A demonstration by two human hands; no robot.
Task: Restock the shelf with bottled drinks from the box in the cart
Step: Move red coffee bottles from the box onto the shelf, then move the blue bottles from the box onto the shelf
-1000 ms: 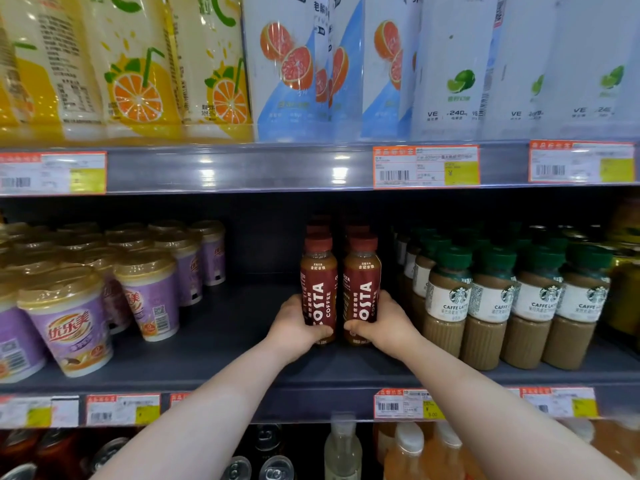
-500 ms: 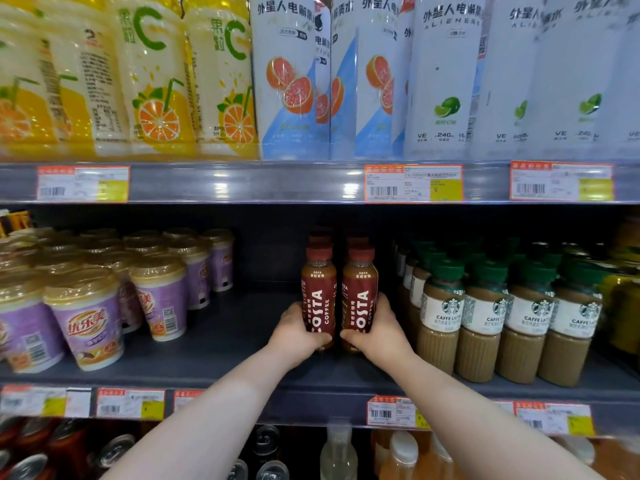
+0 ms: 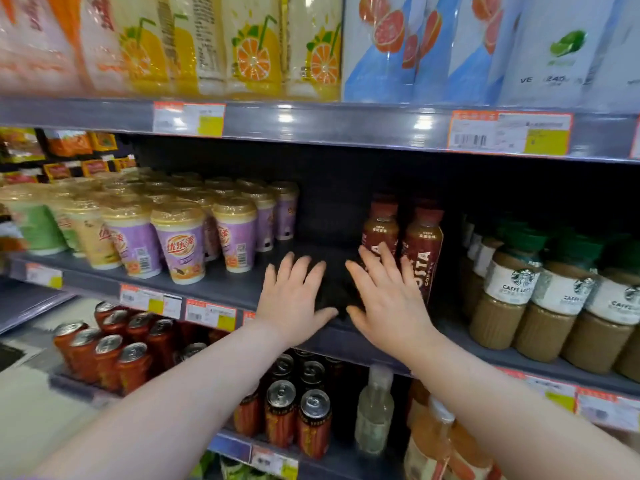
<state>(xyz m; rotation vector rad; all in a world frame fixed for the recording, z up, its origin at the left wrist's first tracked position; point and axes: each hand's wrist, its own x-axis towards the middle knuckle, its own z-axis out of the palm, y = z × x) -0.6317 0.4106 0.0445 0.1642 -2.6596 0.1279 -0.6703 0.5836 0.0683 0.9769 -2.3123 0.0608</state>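
Grip, both sides: open and empty. My left hand (image 3: 294, 296) and right hand (image 3: 388, 299) hover with fingers straight and spread, palms turned away from me, over the near edge of the middle shelf (image 3: 239, 289). The left hand lies over a bare, dark stretch of shelf. The fingertips of the right hand overlap the lower body of the nearer-left bottle, though I cannot tell whether they touch it.

Task items: the Costa bottles (image 3: 424, 251) stand on the middle shelf, right of centre, in two side-by-side files running toward the far wall. The Starbucks bottles (image 3: 509, 289) stand just beside them on the right. The milk-tea cups (image 3: 180, 247) stand well apart on the left, across the bare stretch. Cans (image 3: 131, 362) fill the shelf below. Neither the box nor the cart is in view.

Orientation: each Costa bottle stands upright, long axis vertical, dark red cap up and base flat on the shelf. The labels face the near side, and the lettering runs up the body along that axis.

Rationale, as I judge it: the files hug the Starbucks row so that the product stays in one block, and the labels face the aisle for reading. The bare stretch on the left looks like room for further files.
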